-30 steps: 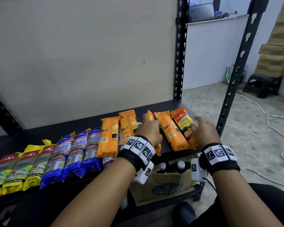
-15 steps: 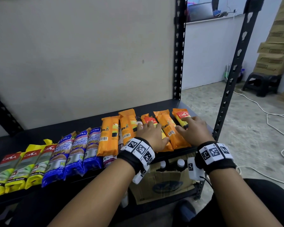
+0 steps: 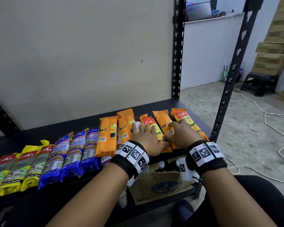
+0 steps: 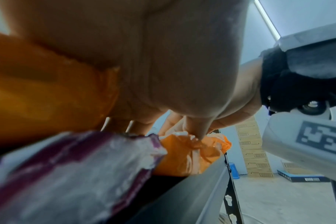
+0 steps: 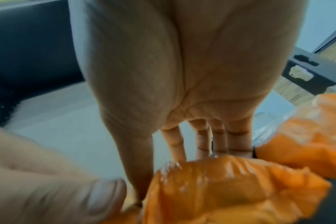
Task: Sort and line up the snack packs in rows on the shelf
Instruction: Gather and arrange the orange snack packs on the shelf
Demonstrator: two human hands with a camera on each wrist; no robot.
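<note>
A row of packs lies along the front of the black shelf [image 3: 197, 110]: three yellow packs [image 3: 11, 171] at the left, three blue packs [image 3: 72, 153], then several orange packs [image 3: 107, 136]. My left hand [image 3: 143, 132] lies flat with spread fingers on a red-labelled orange pack [image 3: 148, 122] and touches a purple-white pack [image 4: 67, 174] wedged beneath. My right hand [image 3: 179, 130] presses flat on the plain orange pack [image 3: 163, 123] and the rightmost red-labelled pack [image 3: 185, 117]. In the right wrist view, straight fingers [image 5: 201, 144] rest on crinkled orange wrap [image 5: 230, 189].
Black upright posts [image 3: 233, 76] frame the shelf's right end. A cardboard box [image 3: 159, 185] with bottles sits on the level below. White cables [image 3: 269, 115] run over the floor at the right, past a black stool [image 3: 259, 82] and stacked cartons [image 3: 275, 46].
My left hand has gone from curled round a pack to flat. The red-labelled pack now lies flat in the row. My right hand slid left onto the neighbouring orange pack.
</note>
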